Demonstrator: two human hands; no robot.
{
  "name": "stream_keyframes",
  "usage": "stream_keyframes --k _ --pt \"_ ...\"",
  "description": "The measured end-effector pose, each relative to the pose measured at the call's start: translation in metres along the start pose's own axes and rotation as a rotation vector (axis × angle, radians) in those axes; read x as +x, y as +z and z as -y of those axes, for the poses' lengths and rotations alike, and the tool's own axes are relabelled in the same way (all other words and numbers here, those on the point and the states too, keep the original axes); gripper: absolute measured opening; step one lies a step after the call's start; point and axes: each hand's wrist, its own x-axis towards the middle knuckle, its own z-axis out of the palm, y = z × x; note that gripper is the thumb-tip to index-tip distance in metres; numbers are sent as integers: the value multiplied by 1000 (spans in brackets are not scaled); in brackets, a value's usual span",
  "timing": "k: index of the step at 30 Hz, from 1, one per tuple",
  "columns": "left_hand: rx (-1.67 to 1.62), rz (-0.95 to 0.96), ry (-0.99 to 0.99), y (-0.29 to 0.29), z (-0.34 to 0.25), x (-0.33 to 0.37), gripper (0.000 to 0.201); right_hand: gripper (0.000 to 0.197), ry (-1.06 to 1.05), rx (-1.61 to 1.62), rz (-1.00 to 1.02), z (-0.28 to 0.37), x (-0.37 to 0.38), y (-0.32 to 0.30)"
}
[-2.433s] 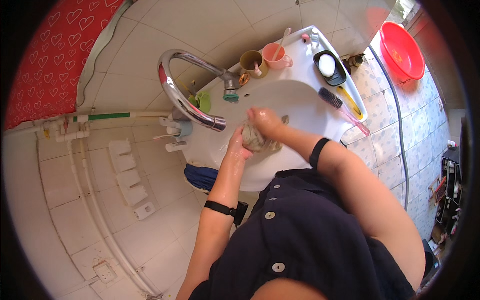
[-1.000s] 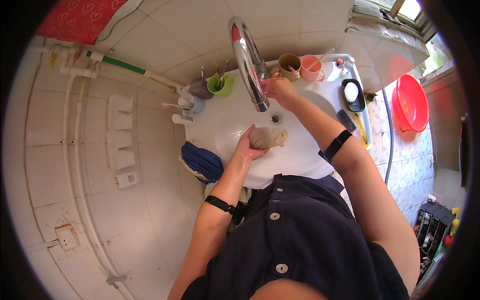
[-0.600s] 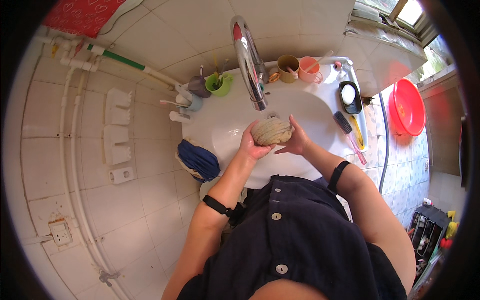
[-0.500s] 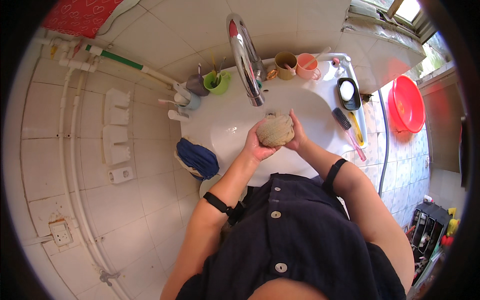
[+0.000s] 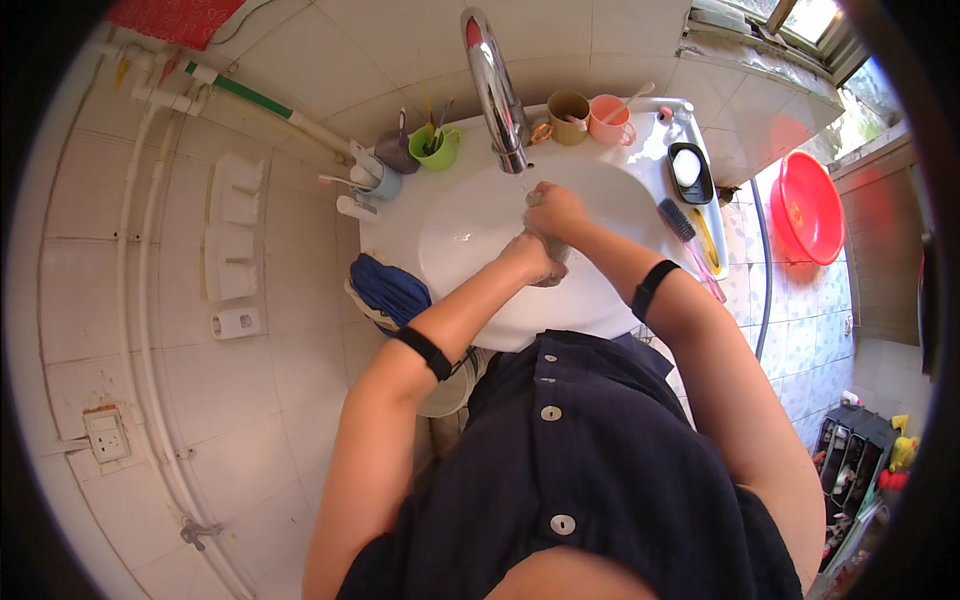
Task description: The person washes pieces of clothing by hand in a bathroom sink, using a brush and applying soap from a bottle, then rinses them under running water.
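Observation:
A wet, wadded beige cloth point(image 5: 557, 250) is squeezed between my two hands over the white sink point(image 5: 455, 262). My left hand point(image 5: 532, 259) is closed around its nearer end. My right hand point(image 5: 556, 213) grips the far end, just below the tip of the chrome faucet point(image 5: 490, 95). Most of the cloth is hidden by my fingers; only its middle shows between the fists. A thin trickle of water seems to fall from the spout beside my right hand.
Along the sink's back stand a green cup point(image 5: 436, 149), a brown mug point(image 5: 568, 118) and a pink mug point(image 5: 611, 121). A black soap dish point(image 5: 691, 180) and a hairbrush point(image 5: 677, 222) lie right. A blue cloth point(image 5: 388, 290) hangs at left; a red basin point(image 5: 808, 207) is beyond.
Both hands have turned and closed over the cloth, which lay as a rounded bundle on my open palms. My right hand has moved left and up, toward the faucet.

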Motion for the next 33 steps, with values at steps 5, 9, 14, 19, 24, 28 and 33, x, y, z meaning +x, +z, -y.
stream_keyframes --k 5,9,14,19,24,28,33 --pt "83 21 -35 -11 7 0 68 54 92 -240 70 9 13 6" --pt "-1010 372 -84 -43 17 -34 62 42 364 873 413 0 -2 -42" --pt "-1710 857 175 -43 8 -52 51 47 331 1484 226 -58 -9 -26" --pt "-2043 866 177 -13 5 -51 51 49 81 2046 545 0 -56 -21" --pt "-1721 616 34 -12 -2 -59 54 21 243 1645 286 -17 -36 -27" --pt "-1304 429 79 -18 -3 -57 54 21 114 1191 227 16 -41 -47" --pt "-829 168 123 -15 -8 -31 51 36 40 385 -80 36 -30 -31"
